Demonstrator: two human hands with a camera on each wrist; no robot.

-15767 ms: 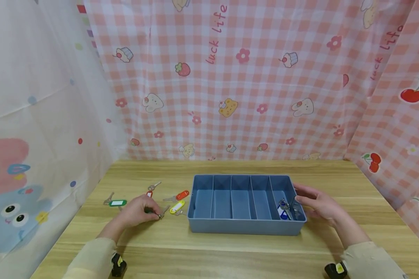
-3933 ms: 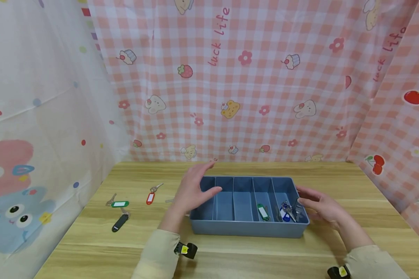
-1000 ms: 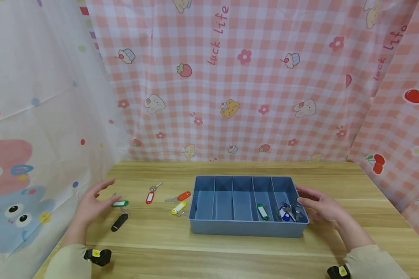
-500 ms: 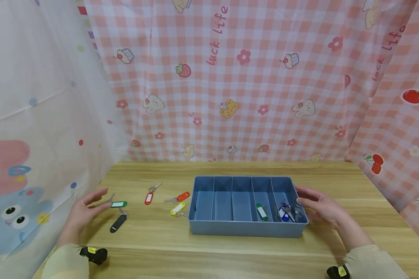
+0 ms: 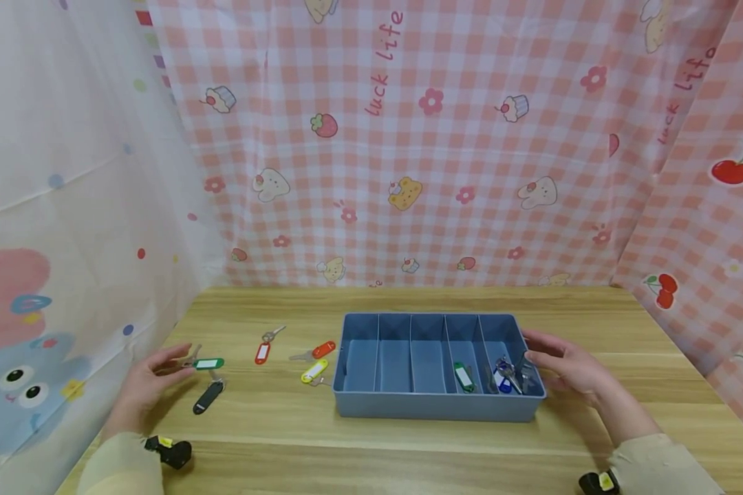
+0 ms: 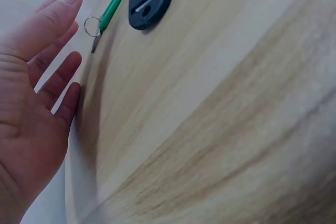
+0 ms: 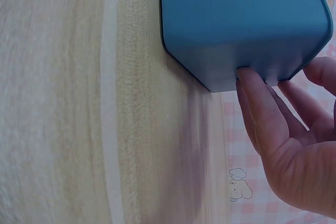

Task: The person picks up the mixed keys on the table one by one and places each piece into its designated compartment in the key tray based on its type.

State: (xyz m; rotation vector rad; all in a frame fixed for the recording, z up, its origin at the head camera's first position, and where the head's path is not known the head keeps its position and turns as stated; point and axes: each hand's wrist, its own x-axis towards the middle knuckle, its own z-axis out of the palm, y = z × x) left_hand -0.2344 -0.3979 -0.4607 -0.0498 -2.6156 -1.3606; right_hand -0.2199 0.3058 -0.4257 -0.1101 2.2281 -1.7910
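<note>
- Left: The left hand [image 5: 145, 385], thumb and fingers spread and holding nothing, hovers beside the green-tagged key [image 5: 208, 364] on the table's left; the left wrist view shows a gap between them.
- Right: The right hand [image 5: 563, 364] rests extended fingers against the outer end wall of the blue-gray tray [image 5: 439, 405], thumb at the rim.
- Crowding the green tag, the black-tagged key [image 5: 208, 397] lies just beside it, on the near side.
- Between left hand and tray lie a red-tagged key [image 5: 263, 353], an orange-red-tagged key [image 5: 324, 349] and a yellow-tagged key [image 5: 314, 371], the last two close to the tray's left wall.
- Of the tray's five compartments, the fourth from left holds a green tag [image 5: 464, 377]; the rightmost, blue-tagged keys [image 5: 503, 379].
- Black wrist devices [image 5: 168, 452] with yellow patches sit at the beige sleeves [image 5: 120, 467], above the wood-grain table [image 5: 272, 426].
- Pink checked cloth [image 5: 371, 158] behind reads "luck life"; the key tags' white labels show nothing legible at this size.
</note>
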